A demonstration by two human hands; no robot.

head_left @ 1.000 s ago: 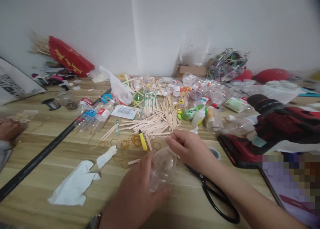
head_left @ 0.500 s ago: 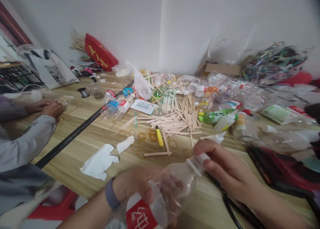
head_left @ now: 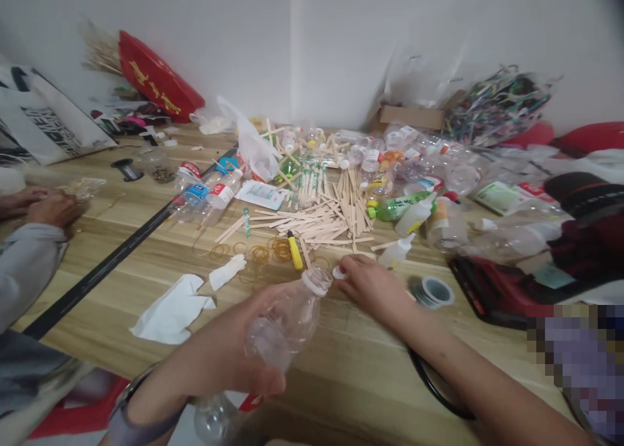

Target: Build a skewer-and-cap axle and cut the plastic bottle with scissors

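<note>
My left hand [head_left: 253, 348] is wrapped around a clear plastic bottle [head_left: 299, 316] with a red label partly hidden below. The bottle tilts with its uncapped mouth up and to the right. My right hand [head_left: 368, 283] is just right of the mouth, its fingertips pinched on a white bottle cap [head_left: 338, 273]. The cap is apart from the bottle neck. Beyond my hands lie a yellow-handled tool [head_left: 295, 251], rubber bands [head_left: 260, 254] and a pile of flat wooden sticks [head_left: 322, 222].
Plastic bottles [head_left: 453, 173] crowd the back right. A wire spool [head_left: 433, 292] and small glue bottle [head_left: 396, 252] stand near my right arm. White tissue [head_left: 173, 309] lies left of a white glove-like piece [head_left: 227, 272]. At far left are another person's hands [head_left: 51, 207].
The cap has come away from the bottle mouth in my right hand. My left hand has turned the bottle more upright. The view has shifted right, showing the wire spool.
</note>
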